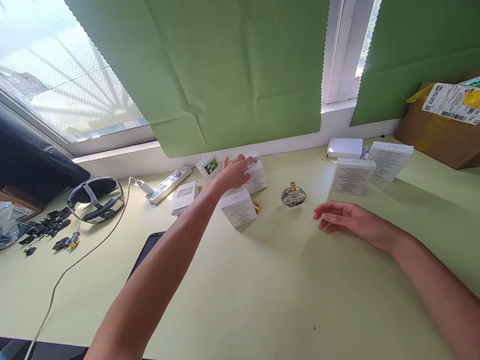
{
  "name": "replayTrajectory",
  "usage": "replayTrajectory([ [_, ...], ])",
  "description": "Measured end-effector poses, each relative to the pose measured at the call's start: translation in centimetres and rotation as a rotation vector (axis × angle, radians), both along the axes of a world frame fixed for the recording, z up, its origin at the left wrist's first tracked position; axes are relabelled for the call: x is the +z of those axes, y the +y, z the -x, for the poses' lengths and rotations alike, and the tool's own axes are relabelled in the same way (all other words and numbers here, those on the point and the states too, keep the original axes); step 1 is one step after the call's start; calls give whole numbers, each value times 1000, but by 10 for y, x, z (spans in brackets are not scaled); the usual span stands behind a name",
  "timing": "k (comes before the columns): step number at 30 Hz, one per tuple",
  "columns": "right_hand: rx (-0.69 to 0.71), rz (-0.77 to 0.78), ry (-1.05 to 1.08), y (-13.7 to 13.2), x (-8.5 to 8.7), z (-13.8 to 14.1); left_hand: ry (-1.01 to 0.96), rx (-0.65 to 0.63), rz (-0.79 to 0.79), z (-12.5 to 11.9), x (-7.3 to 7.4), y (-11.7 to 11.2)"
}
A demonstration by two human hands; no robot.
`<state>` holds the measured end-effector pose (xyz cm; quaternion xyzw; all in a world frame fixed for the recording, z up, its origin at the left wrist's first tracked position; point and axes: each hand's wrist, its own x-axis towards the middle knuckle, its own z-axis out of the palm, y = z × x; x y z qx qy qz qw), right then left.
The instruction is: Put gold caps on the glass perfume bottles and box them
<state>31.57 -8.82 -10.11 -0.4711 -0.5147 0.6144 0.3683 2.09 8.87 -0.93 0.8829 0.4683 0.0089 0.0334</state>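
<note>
My left hand [236, 172] reaches far across the pale green table [242, 293], fingers stretched over the top of a small white box [256, 176]. Another white box [238, 208] stands just in front of it, with a small gold cap [257, 206] beside it. A round glass perfume bottle [293, 195] with a gold neck stands upright in the middle. My right hand [345, 219] rests on the table right of the bottle, fingers loosely extended, holding nothing.
More white boxes [352, 176] stand at the back right, near a cardboard parcel [451, 125]. A power strip [168, 185], a headband device [95, 199], small black parts [45, 230] and a phone [147, 251] lie on the left. Green blinds hang behind.
</note>
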Motion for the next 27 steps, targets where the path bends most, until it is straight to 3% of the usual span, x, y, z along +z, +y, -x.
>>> replayTrajectory([
  [10, -48, 27, 6, 4, -7, -7, -6, 20, 24, -5, 8, 15],
  [20, -38, 25, 17, 5, -8, -6, -311, -50, -24, -7, 38, 20],
  [27, -37, 19, 23, 6, -10, -7, -485, -27, -172, 15, 63, 30],
])
